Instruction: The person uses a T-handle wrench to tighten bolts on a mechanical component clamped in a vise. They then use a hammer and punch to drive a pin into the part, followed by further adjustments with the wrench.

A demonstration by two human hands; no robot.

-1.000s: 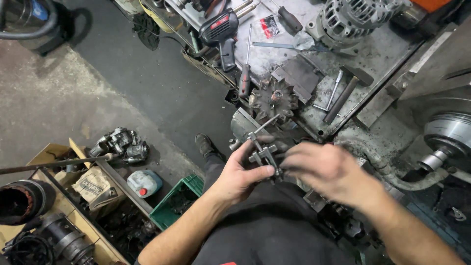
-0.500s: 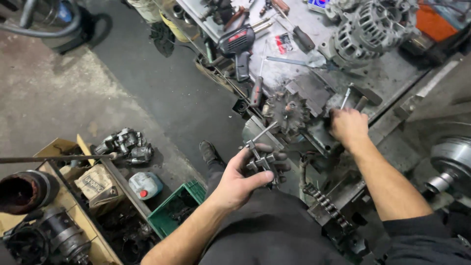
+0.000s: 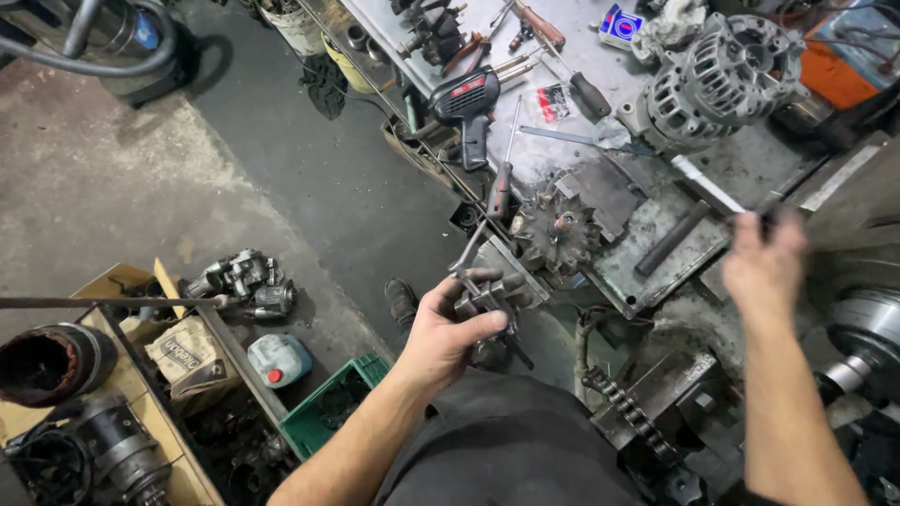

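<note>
My left hand (image 3: 441, 337) grips a grey metal puller-like clamp tool (image 3: 487, 292) in front of my body, at the bench's near edge. Just beyond it a toothed alternator rotor fan (image 3: 558, 230) lies on a steel plate (image 3: 647, 234). My right hand (image 3: 761, 267) is out to the right over the bench, seen from the back. Its fingers are curled around a thin dark tool (image 3: 769, 218) that is blurred. A dark flat bar (image 3: 670, 239) lies on the plate to the left of that hand.
An alternator housing (image 3: 722, 70), a red-black gun-shaped tool (image 3: 464, 98) and screwdrivers (image 3: 502, 183) lie on the bench. A machine chuck (image 3: 862, 328) is at the right and a chain (image 3: 619, 403) below. A green crate (image 3: 328, 412) and a cardboard box of parts (image 3: 178, 356) stand on the floor.
My right hand left the puller, went to the bench plate, then swung right with a thin dark tool in it. My left hand kept hold of the puller.
</note>
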